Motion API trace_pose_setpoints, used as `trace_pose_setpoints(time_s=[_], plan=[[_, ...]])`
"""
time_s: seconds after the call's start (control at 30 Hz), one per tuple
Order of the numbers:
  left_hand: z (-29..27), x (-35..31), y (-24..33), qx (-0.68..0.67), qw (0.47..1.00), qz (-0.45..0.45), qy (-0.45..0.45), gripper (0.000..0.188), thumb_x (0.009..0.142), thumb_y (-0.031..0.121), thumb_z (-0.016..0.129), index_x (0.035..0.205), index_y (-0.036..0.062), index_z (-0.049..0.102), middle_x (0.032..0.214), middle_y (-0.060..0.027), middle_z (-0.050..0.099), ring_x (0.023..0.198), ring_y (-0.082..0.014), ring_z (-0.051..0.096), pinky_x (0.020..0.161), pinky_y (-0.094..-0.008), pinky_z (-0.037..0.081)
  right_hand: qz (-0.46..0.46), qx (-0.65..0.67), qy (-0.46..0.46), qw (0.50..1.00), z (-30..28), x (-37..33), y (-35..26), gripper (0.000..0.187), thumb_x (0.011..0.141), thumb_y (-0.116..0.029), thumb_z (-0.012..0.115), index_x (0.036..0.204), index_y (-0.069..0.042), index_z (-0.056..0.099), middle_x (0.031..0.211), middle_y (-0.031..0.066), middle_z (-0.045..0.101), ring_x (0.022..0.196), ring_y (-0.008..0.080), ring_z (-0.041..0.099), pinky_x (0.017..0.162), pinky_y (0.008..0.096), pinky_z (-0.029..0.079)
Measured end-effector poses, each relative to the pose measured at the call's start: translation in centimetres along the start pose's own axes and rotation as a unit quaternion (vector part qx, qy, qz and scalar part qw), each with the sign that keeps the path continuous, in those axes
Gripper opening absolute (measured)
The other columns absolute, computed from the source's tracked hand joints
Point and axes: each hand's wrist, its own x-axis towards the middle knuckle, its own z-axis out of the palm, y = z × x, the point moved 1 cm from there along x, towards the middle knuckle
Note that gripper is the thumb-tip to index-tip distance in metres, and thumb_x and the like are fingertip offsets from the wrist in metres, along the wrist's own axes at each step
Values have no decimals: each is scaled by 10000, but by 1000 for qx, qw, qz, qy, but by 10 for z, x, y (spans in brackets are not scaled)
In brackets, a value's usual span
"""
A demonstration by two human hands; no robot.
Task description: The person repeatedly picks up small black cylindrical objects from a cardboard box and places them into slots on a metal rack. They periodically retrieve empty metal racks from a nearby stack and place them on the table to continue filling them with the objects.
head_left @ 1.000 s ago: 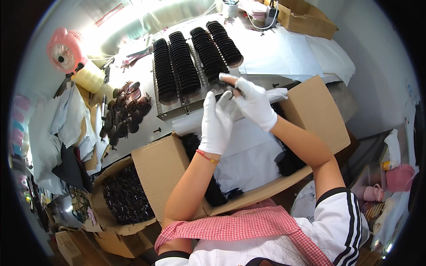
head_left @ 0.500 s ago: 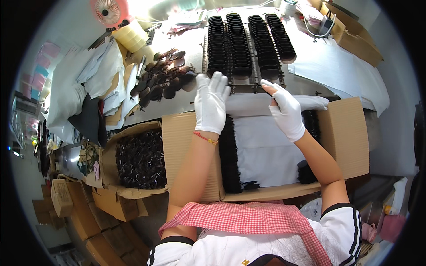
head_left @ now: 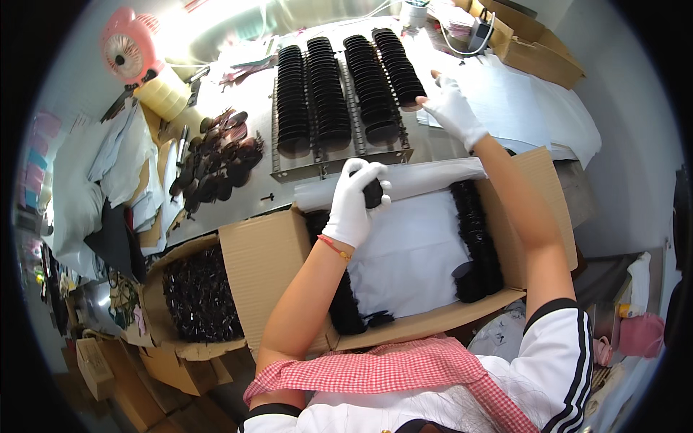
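Note:
My left hand (head_left: 356,205), in a white glove, is curled around a dark round lens (head_left: 373,193) above the far edge of an open cardboard box. Its fingers partly cover the lens, so I cannot tell if more than one is held. Beyond it a metal rack (head_left: 339,163) carries rows of black lenses standing on edge. My right hand (head_left: 458,110), gloved with bare thumb and index tips, is beside the rightmost lens row (head_left: 399,71). Its thumb and index finger are apart, the thumb close to the row's near end. Whether it touches is unclear.
The box (head_left: 264,270) holds black stacks of lenses along both sides and white sheeting (head_left: 406,249). Loose tinted lenses (head_left: 216,159) lie left of the rack. A smaller box (head_left: 206,296) of dark pieces stands at left. A pink fan (head_left: 130,47) and papers (head_left: 498,101) are farther off.
My left hand has drawn back from the rack and closed on a dark lens. My right hand has moved up along the rack's right side. The view has shifted.

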Motion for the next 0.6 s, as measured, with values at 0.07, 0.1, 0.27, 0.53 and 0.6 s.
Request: trace_pose_setpoints(time_s=[0.07, 0.1, 0.27, 0.53, 0.6], plan=[[9, 16, -7, 166, 979, 115, -23, 151, 933, 91, 609, 905, 124, 464, 1113, -74, 604, 779, -119, 583, 577, -285, 522, 14, 134, -118, 984, 2, 25, 20, 726, 828, -234, 771, 1409, 58, 449, 1367, 203, 544, 1268, 273, 530, 1071, 364, 417], [11, 23, -11, 222, 966, 130, -9, 132, 921, 85, 614, 935, 102, 483, 1109, -86, 609, 772, -95, 574, 560, -278, 513, 9, 179, -180, 967, 3, 34, 24, 752, 810, -233, 781, 1418, 54, 445, 1355, 193, 554, 1249, 262, 541, 1062, 353, 424], [14, 51, -17, 578, 780, 233, 54, 317, 890, 121, 577, 1197, 50, 603, 1191, -156, 629, 1038, -304, 613, 941, -369, 476, -19, 159, -271, 949, 11, 38, 5, 622, 792, -90, 735, 1382, -39, 547, 1191, 115, 660, 1038, 183, 623, 945, 281, 483], [12, 55, -17, 605, 769, 206, 26, 301, 849, 101, 573, 1130, 14, 633, 1160, -170, 619, 1095, -348, 595, 970, -371, 465, -131, 149, 23, 980, 60, -12, 1, 540, 855, 55, 607, 1381, -52, 545, 1168, 203, 677, 1040, 294, 673, 921, 344, 520], [9, 59, -18, 604, 773, 194, 22, 303, 846, 96, 574, 1130, 9, 630, 1161, -177, 616, 1095, -353, 589, 973, -368, 462, -159, 105, 66, 979, 70, -21, -2, 539, 847, 73, 586, 1372, -39, 540, 1207, 228, 651, 1086, 361, 652, 937, 374, 519]])
